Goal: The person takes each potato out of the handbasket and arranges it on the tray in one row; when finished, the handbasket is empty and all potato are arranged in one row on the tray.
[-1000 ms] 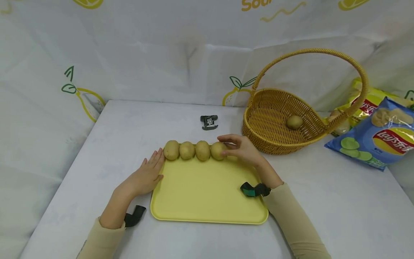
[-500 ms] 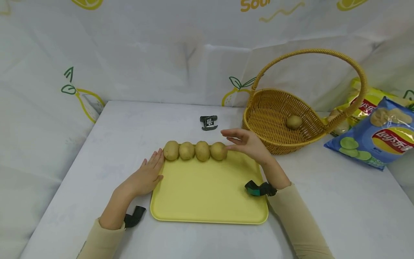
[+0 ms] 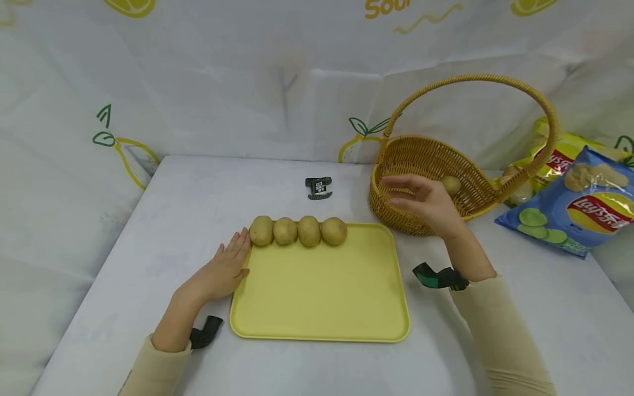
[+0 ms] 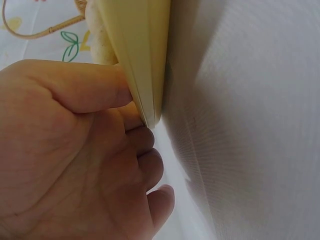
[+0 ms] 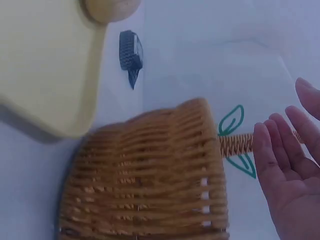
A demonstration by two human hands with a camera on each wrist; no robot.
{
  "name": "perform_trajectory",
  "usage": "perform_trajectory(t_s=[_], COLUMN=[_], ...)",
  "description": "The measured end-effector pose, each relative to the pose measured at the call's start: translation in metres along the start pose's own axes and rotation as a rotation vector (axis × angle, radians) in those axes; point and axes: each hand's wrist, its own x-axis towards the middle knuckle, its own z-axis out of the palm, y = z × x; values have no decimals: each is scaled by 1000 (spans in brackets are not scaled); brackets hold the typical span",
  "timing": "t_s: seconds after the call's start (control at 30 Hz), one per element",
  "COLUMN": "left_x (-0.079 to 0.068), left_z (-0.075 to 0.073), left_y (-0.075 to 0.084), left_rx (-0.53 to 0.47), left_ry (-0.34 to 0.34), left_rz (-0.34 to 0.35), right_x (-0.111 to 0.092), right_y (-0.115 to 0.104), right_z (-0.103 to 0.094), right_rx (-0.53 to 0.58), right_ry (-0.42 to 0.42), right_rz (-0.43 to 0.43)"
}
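Note:
Several potatoes (image 3: 309, 231) sit side by side in a row along the far edge of the yellow tray (image 3: 322, 291). My left hand (image 3: 223, 273) rests against the tray's left edge, fingers extended close to the leftmost potato. In the left wrist view its thumb touches the tray's side. My right hand (image 3: 428, 204) hovers over the near-left rim of the wicker basket (image 3: 388, 212), fingers spread and holding nothing. One potato (image 3: 451, 185) lies inside the basket, partly hidden by this hand's wrist side. The right wrist view shows the fingers (image 5: 270, 165) above the basket's woven wall.
A blue Lay's chip bag (image 3: 579, 203) leans at the right of the basket, before a yellow bag (image 3: 555, 148). Behind the basket's right handle is a pale round item (image 3: 520, 192), partly hidden. A small black labelled piece (image 3: 318, 188) lies beyond the tray.
My right hand has let go of the rightmost potato in the row and moved right and away from me, over the basket. The left hand stays where it was.

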Motion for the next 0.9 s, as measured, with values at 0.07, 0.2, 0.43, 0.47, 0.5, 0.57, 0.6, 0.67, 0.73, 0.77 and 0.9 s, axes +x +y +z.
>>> perform_trajectory(t_s=[0.07,0.2,0.43,0.47,0.5,0.57,0.6,0.67,0.73,0.77,0.9], left_x=[1,0,0,0,0,0,0,0,0,0,0], left_z=[0,-1,0,1,1,2,3,3,4,4,3], left_y=[0,1,1,0,0,-1,-2,-2,-3,-3,-4], left_rx=[0,3,-13,-17,-22,-26,-25,-21,-13,-9,3], left_ry=[-4,-3,0,0,1,3,2,1,2,3,1], left_rz=[-2,-4,-10,-10,-10,-9,-9,-9,-9,-9,-13], right_x=[-2,-6,-11,-11,-11,-11,-11,-11,-10,-9,-5], right_y=[-2,-4,-4,-2,-1,4,6,9,13,14,18], right_z=[-9,-32,-72,-77,-82,-91,-95,-100,-104,-106,-112], right_rx=[-27,-126,-399,-457,-503,-556,-577,-608,-631,-640,-645], right_ry=[23,100,255,268,271,271,270,255,236,229,200], right_rz=[-3,14,205,248,283,330,353,390,421,439,498])
